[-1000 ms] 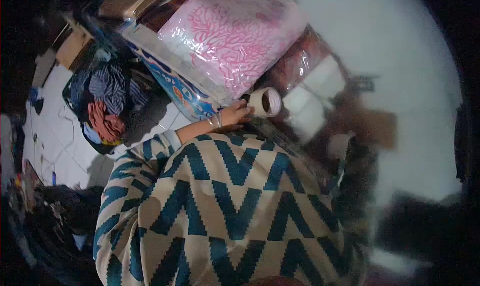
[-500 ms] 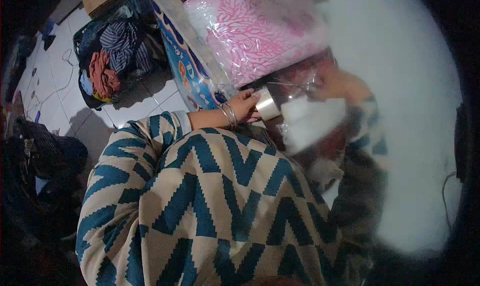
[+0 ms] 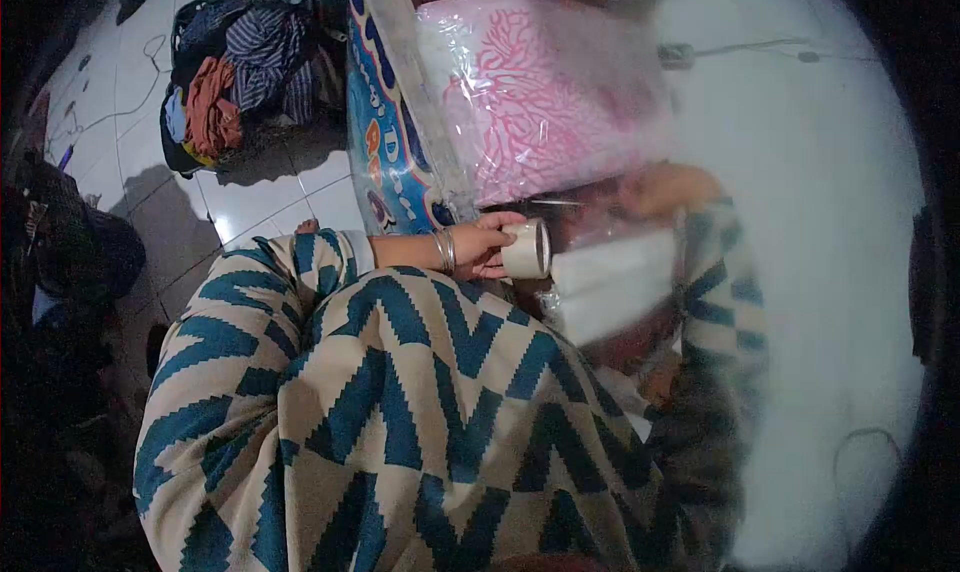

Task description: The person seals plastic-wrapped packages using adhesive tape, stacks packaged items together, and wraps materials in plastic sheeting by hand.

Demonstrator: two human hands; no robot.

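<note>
My left hand (image 3: 482, 247), with bangles at its wrist, is closed on a roll of tape (image 3: 527, 249). To the right of the roll lies a white plastic-wrapped packet (image 3: 615, 282). My right hand (image 3: 670, 190) is blurred and hazy beyond the packet, near the lower right corner of a pink-patterned package (image 3: 545, 97) in clear plastic; its fingers cannot be made out. The pink package rests against a blue printed bag (image 3: 390, 132) on its left.
A dark container of clothes (image 3: 245, 72) stands on the white tiled floor (image 3: 235, 207) at the upper left. Dark items (image 3: 75, 242) lie at the far left. A cable with a socket (image 3: 675, 57) shows at the upper right, through haze.
The view has shifted, so the packages sit lower and further right. My right hand came into sight near the pink package. My left hand still holds the tape, now turned with its opening rightward.
</note>
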